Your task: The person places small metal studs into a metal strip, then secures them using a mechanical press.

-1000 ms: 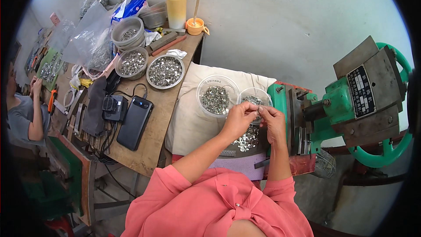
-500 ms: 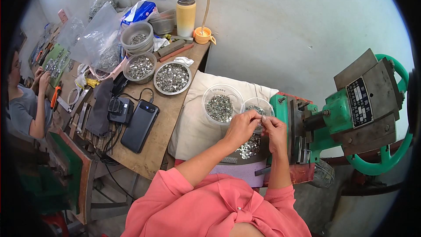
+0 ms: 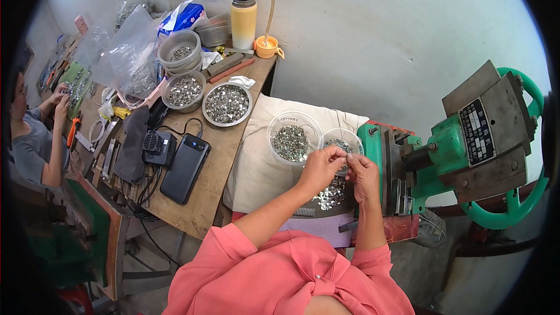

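The left hand (image 3: 325, 168) and right hand (image 3: 364, 179) pinch their fingers together, maybe on something too tiny to see. Shiny bits (image 3: 331, 196) lie near the bench's (image 3: 402, 230) front edge, probably for easy reach.

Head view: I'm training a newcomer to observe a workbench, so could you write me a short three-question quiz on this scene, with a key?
1. Multiple choice: What colour is the handwheel of the machine on the right?
a) red
b) green
c) yellow

2. True or false: The left hand and the right hand are held wide apart.

3. Fill the gap: The black rectangular device lies on the wooden table, to the ____ of the left hand.

Key:
1. b
2. False; they are close together.
3. left
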